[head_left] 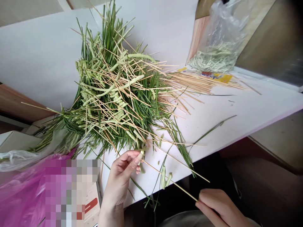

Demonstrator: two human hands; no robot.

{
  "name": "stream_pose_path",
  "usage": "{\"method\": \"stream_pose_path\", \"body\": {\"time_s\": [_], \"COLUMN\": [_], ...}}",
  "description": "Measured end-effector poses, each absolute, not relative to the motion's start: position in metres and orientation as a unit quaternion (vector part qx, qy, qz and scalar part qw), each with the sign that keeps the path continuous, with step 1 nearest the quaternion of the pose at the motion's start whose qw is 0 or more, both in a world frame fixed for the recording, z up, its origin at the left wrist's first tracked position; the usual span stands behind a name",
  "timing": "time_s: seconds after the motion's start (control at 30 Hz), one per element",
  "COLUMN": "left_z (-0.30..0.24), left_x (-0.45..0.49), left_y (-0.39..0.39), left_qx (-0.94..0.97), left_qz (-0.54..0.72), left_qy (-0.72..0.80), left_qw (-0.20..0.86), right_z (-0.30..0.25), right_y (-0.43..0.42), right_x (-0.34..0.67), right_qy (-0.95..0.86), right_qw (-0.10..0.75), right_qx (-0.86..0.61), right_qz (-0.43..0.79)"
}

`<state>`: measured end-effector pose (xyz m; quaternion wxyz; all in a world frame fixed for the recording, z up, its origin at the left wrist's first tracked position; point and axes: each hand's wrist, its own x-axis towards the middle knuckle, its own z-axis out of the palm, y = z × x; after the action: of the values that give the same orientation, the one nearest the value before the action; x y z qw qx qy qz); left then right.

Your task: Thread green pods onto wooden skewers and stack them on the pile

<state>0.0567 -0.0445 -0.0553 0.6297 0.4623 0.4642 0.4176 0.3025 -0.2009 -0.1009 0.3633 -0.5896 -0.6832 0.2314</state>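
Note:
My left hand [123,171] pinches the tip of a thin bamboo skewer [169,179] together with a pale green stalk end, at the near edge of a big heap of green chive stalks and skewers [113,91]. My right hand [219,208] grips the other end of the same skewer, low at the right. Two short pale green pieces [165,180] are threaded on the skewer between my hands.
A white table top [248,107] carries the heap. A loose bundle of bare skewers [201,82] lies on a yellow packet. A clear plastic bag [220,47] of pale greens stands at the back right. A pink plastic bag [21,195] sits at the left.

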Motion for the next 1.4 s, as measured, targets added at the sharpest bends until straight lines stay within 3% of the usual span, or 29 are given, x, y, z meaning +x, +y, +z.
{"method": "stream_pose_path", "body": {"time_s": [1.4], "left_z": [-0.0514], "left_x": [0.0644], "left_y": [-0.0453], "left_qx": [0.442], "left_qz": [0.410], "left_qy": [0.469], "left_qw": [0.645], "right_z": [-0.1005], "right_y": [-0.2019], "right_x": [0.2993], "right_qy": [-0.663], "right_qw": [0.365], "right_qx": [-0.598], "right_qz": [0.262]}}
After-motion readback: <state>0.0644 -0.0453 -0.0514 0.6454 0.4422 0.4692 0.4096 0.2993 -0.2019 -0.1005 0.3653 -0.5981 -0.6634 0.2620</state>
